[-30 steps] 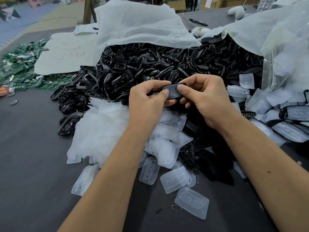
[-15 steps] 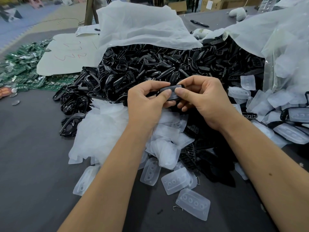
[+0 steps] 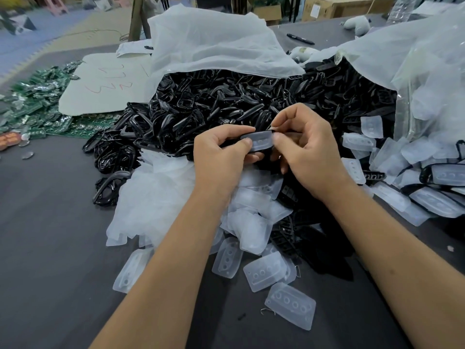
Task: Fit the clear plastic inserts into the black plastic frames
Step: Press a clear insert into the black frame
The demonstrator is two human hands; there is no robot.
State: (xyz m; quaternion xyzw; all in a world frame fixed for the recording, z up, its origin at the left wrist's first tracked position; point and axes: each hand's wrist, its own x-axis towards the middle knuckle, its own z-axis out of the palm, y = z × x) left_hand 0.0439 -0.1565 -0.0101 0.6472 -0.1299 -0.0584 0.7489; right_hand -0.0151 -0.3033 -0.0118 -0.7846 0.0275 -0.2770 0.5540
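Clear plastic of one insert (image 3: 261,141) shows between the two hands, pinched with a black frame (image 3: 258,155) whose rim is mostly hidden by the left hand (image 3: 221,152) and right hand (image 3: 305,152), so how far it is seated is hard to tell. Behind them a heap of frames (image 3: 226,107) spills from a white bag (image 3: 214,46), while loose inserts (image 3: 266,270) lie on the dark grey desk (image 3: 50,248). Green circuit boards (image 3: 32,104) lie far left, and cardboard boxes (image 3: 334,6) are cut off at the top edge.

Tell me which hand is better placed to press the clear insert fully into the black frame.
Probably the right hand: its thumb and forefinger pinch the clear insert at its free end, above the black frame. The left hand grips the frame, steadying it.
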